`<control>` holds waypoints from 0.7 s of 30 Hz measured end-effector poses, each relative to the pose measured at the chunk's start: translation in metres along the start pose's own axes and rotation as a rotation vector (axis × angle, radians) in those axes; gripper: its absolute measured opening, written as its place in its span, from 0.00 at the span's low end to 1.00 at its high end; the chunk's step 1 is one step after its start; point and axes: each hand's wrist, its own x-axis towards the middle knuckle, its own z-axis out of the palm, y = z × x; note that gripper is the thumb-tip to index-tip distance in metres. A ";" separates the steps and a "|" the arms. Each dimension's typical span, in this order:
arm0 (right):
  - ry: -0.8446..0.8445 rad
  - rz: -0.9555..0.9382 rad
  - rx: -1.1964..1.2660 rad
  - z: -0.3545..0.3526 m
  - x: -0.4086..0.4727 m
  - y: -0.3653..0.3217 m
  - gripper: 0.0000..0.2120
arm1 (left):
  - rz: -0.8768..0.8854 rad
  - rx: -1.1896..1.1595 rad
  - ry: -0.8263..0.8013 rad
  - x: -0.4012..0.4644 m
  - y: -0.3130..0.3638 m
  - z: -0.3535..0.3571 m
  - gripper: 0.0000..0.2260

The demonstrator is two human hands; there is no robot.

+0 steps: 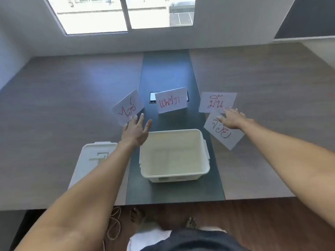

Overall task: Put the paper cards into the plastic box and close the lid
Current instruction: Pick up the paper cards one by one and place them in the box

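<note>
Cards (171, 102) are all lying on the desk (72, 91) beyond the empty box (204, 171) (lid (90, 158) resting at its left), with left hand (135, 132) and right hand (233, 118) reaching, fingers (141, 119) spread, gripping nothing.

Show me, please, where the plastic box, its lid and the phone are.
plastic box (204, 142): head view, right rim.
lid (90, 160): head view, top face.
phone (152, 97): head view, exposed left end.

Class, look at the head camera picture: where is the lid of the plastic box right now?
The lid lies flat on the table, left of the open plastic box, partly hidden beneath the person's left forearm.
</note>
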 end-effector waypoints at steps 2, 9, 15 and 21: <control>0.015 0.020 0.001 0.009 -0.004 0.003 0.34 | -0.006 0.007 -0.023 -0.009 -0.004 0.009 0.30; 0.019 0.053 0.104 0.040 -0.017 0.013 0.29 | -0.067 -0.105 0.008 -0.047 -0.015 0.033 0.29; 0.086 0.035 0.121 0.048 -0.021 0.021 0.35 | -0.065 -0.291 0.012 -0.073 -0.024 0.060 0.25; 0.110 0.011 0.152 0.048 -0.027 0.020 0.34 | 0.000 -0.484 0.056 -0.080 -0.021 0.070 0.24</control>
